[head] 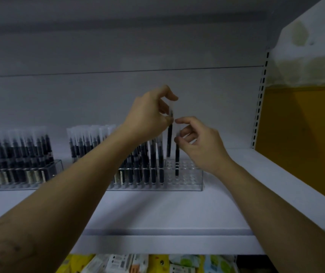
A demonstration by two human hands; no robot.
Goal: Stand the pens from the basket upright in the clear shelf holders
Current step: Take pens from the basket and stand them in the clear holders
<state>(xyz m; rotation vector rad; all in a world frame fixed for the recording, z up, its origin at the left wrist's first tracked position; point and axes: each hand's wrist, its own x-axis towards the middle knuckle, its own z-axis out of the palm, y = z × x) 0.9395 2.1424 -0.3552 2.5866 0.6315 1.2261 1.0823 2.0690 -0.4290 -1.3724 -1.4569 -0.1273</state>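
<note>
Left hand pinches upper pen, right hand pinches lower pen in clear holder — hands crowded, upper pen may miss its hole.

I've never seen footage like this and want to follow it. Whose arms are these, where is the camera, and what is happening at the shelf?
There is no machine here. The single picture comes from a camera worn on a person's head, so the two arms are that person's own, reaching forward. On the white shelf stand two clear holders: the left holder looks full of dark pens, and the right holder is filled except for its right end. The left hand pinches a raised pen just above the right holder. The right hand pinches a lower pen whose tip appears to be down in the holder. Colourful packets lie on the level below. No basket is in view.
</note>
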